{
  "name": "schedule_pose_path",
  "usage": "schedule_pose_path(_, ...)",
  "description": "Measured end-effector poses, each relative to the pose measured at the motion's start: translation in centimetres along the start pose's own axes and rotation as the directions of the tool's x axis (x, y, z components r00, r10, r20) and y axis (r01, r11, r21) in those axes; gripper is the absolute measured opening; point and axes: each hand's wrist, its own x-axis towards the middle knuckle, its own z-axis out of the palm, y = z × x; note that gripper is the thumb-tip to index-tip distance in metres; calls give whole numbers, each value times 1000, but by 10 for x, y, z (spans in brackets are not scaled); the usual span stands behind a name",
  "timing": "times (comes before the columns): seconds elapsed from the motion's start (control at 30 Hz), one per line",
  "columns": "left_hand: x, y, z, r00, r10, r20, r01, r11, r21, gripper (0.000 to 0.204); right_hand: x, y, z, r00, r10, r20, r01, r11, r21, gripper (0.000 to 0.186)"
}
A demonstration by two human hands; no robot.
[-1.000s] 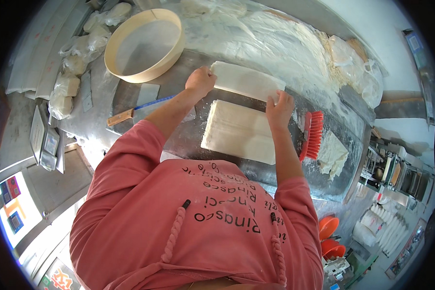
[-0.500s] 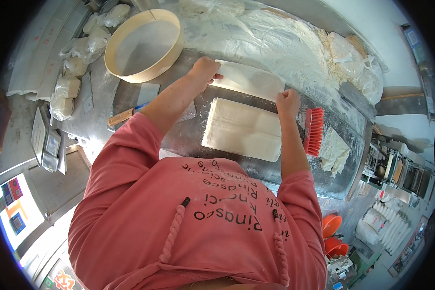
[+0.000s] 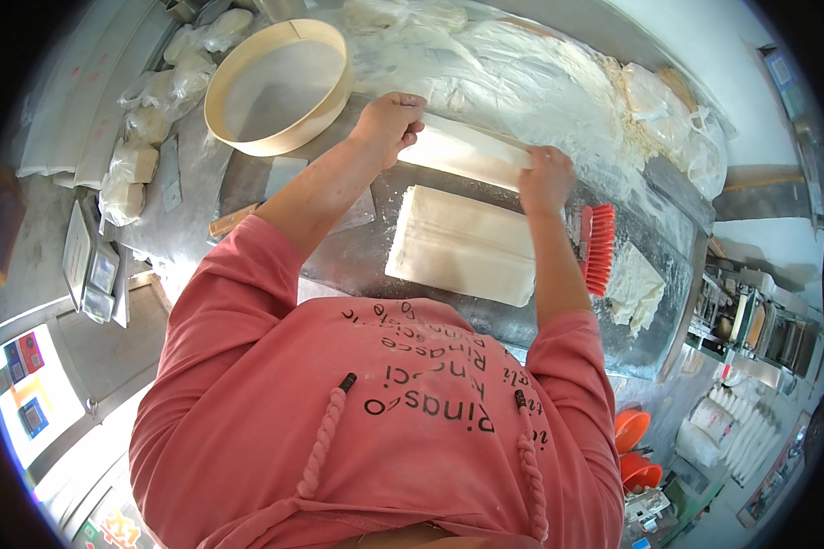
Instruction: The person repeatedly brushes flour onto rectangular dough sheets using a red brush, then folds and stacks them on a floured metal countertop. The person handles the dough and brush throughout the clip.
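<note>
Dusty worktop (image 3: 339,265) under me, with white flour (image 3: 485,73) spreading beyond both hands! Left hand (image 3: 389,123): fingers curled in a pinch on one end of a pale dough sheet (image 3: 467,151). Right hand (image 3: 547,178): bunched closed at the other end, so the sheet runs between my two hands (whether its middle touches down, I can't tell). Edges now: its long near edge faces me, a narrow strip of worktop parting it from the dough stack (image 3: 462,242), which lies nearer me than my hands. Tight to the left, where a round sieve (image 3: 328,117) stands close by my left hand; more room beneath my left forearm, worktop showing beside the stack. Count them: one sheet held, one stack with layers too fine to number, one sieve, one red brush (image 3: 598,249) near my right hand, one crumpled pale piece (image 3: 634,288) farther right, one wooden handle (image 3: 232,220) left of my left forearm.
</note>
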Motion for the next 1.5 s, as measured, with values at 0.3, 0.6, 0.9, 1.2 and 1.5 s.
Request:
schedule_pose_path(0.3,-47,5,1,964,226,139,-248,954,169,24,-20,31,-100,972,-123,-199,187,920,345,35)
schedule_pose_path(0.6,-100,-144,-63,956,153,252,-282,724,630,11,-186,51,-74,959,-278,53,270,955,120,49)
schedule_pose_path(0.9,-121,-167,-71,947,245,205,-305,498,812,17,-209,35,-70,968,-231,101,230,973,15,54)
schedule_pose_path(1.2,-127,-170,-72,959,208,190,-264,426,865,19,-219,42,-66,966,-233,110,236,972,-11,49)
schedule_pose_path(1.5,-127,-166,-86,553,369,747,-728,-223,649,64,-258,70,-76,838,544,-49,-538,807,-242,44)
